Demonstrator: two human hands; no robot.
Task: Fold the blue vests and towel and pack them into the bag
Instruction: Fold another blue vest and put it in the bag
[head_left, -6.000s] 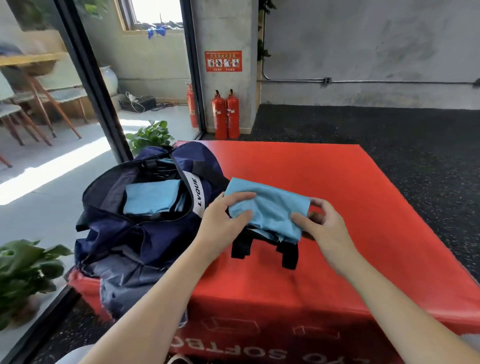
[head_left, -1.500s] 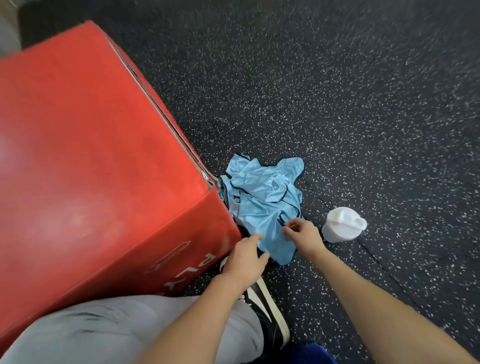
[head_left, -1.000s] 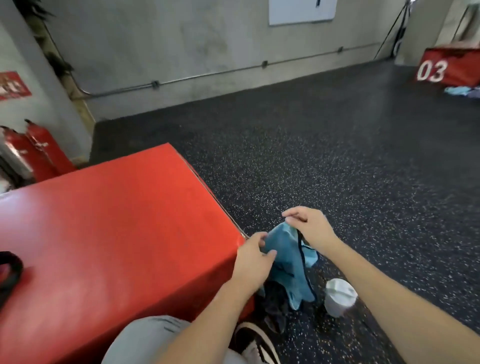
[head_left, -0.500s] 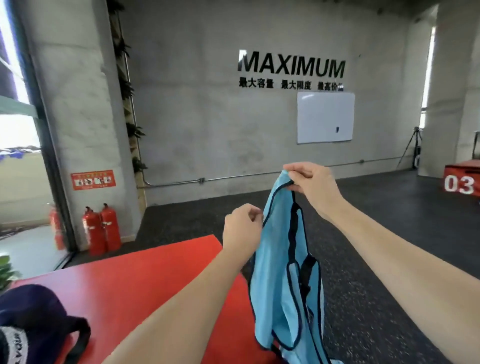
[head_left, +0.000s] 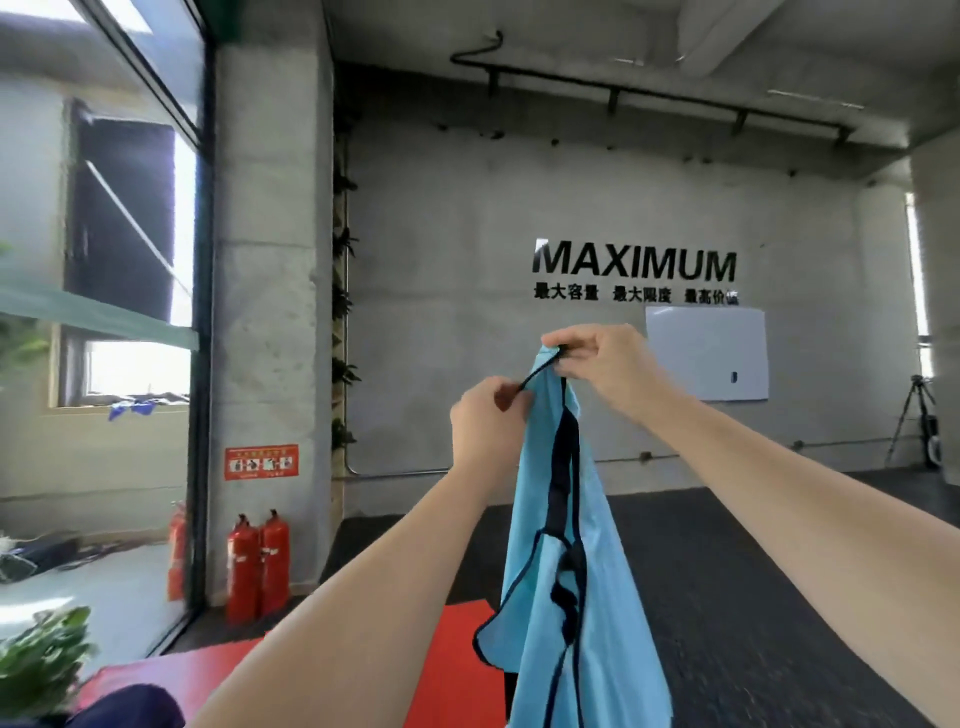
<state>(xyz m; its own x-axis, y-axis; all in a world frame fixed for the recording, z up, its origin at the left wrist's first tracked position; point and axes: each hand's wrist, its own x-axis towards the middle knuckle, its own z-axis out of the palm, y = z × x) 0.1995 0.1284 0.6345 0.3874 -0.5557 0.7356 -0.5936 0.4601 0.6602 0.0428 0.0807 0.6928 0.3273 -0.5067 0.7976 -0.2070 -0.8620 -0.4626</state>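
Hanging at chest height, the light-blue mesh vest with dark trim (head_left: 566, 597), on the floor a moment ago, is pinched at its strap by left hand (head_left: 485, 428) and right hand (head_left: 605, 366) above the red padded desk (head_left: 441, 670), ready for folding.

Six seconds back, both hands pressed a folded vest on the red tabletop (head_left: 452, 670) beside the bag (head_left: 130, 709). Since then another blue vest (head_left: 576, 597) has come up off the floor (it lay crumpled beside a white container) and now hangs raised at head height, the left hand (head_left: 485, 423) and right hand (head_left: 605, 364) pinching its dark-trimmed top edge.
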